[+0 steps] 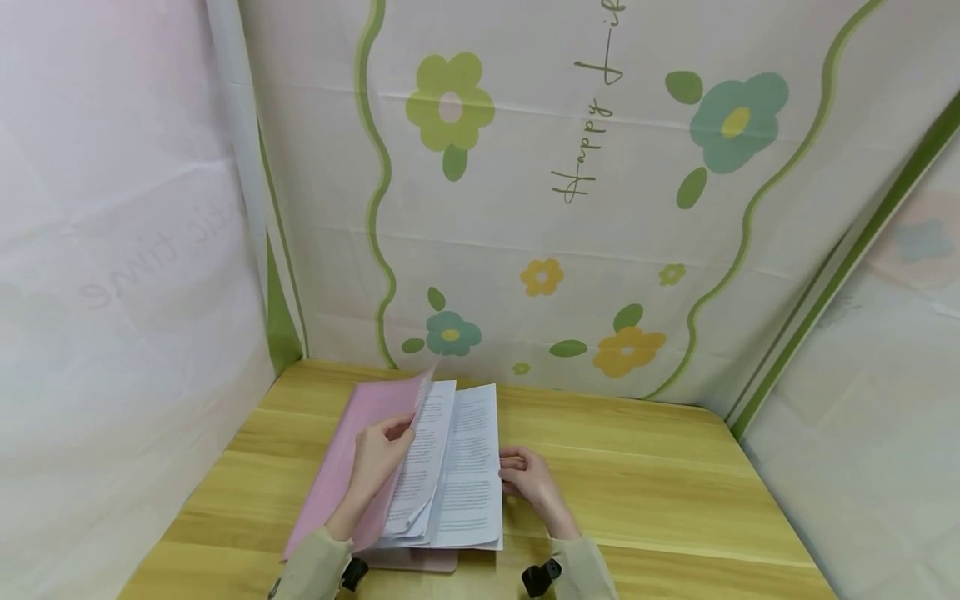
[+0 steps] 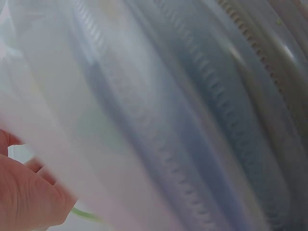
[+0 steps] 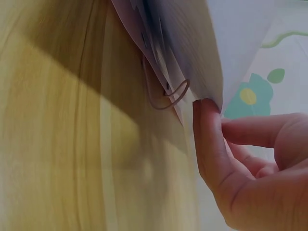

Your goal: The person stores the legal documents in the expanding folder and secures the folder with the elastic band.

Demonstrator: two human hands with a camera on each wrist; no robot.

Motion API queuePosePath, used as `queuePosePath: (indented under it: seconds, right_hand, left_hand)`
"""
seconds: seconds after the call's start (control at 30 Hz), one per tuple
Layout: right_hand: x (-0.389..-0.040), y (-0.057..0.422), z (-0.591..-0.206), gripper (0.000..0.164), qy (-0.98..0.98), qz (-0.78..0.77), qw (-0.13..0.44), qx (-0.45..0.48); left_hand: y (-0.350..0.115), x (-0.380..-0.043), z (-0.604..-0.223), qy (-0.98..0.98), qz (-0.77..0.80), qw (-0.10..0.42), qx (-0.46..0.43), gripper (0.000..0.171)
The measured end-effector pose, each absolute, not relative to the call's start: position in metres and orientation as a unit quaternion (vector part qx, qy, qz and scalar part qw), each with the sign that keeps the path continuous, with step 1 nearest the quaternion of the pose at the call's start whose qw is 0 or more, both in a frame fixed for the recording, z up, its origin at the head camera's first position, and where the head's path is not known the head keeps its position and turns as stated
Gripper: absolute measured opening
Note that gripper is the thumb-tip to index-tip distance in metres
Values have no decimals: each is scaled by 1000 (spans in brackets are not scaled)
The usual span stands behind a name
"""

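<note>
A pink folder [image 1: 337, 467] lies spread on the table, its left part raised at an angle. My left hand [image 1: 377, 457] pinches the edge of that raised part, thumb toward the pages. The left wrist view is filled with translucent plastic leaves [image 2: 144, 106] with toothed strips, and the left hand [image 2: 31, 192] shows at its lower left. Printed paper sheets [image 1: 468, 467] lie open to the right. At their right edge my right hand [image 1: 531, 482] pinches the paper [image 3: 211, 53] between thumb and finger. A thin elastic loop [image 3: 161, 107] hangs from the folder's edge beside the right hand's fingertips.
The wooden table [image 1: 637, 483] extends to the right and to the left of the folder. Patterned fabric walls [image 1: 510, 208] with flowers enclose the table at the back and both sides. A black wrist strap [image 1: 542, 577] sits on the right sleeve.
</note>
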State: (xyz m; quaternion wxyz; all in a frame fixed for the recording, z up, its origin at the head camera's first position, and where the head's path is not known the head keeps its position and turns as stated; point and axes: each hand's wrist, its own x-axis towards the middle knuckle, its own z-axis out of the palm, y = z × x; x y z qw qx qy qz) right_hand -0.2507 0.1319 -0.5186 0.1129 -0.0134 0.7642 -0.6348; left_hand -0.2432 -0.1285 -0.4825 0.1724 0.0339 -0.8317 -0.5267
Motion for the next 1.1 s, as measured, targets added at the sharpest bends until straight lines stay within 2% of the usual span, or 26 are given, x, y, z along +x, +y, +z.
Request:
queuePosePath:
  seconds: [0.3,1.1]
  right_hand:
    - [-250,125,-520,44,753,-650,103,-3]
    - [-250,112,-521,50,740,-657,133,-48]
  left_hand:
    - [-129,-244,-482,-831,-527,176,30,28]
    - [-129,-242,-480,-829,-530,176,32,29]
